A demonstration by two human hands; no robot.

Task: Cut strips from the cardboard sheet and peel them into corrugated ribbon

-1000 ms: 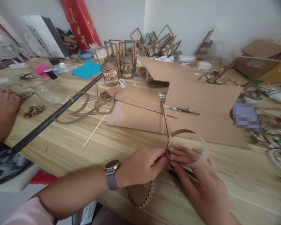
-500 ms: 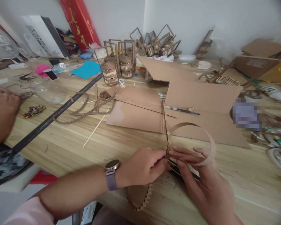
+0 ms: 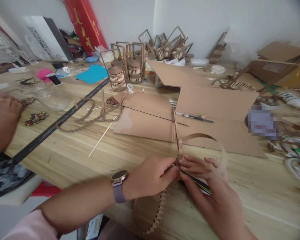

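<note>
Looks down on a wooden table, its near edge cutting slantwise beneath both forearms. Shows bare wood left of the hands, as far as a long black strip, and more bare wood to the right. Directly ahead, close behind the fingertips, flattened cardboard sheets. At far left, well apart, another person's hand.

Left hand, closed to a pinch on a corrugated cardboard strip. Right hand meeting it fingertip to fingertip, fingers loosely extended on the same strip; thumb hidden, so cannot tell whether truly gripping.

From that pinch, strip running away toward the sheets and trailing down past the table edge. Arching over the right fingers, a smooth paper band. Under the right hand, a dark pen-like tool.
</note>
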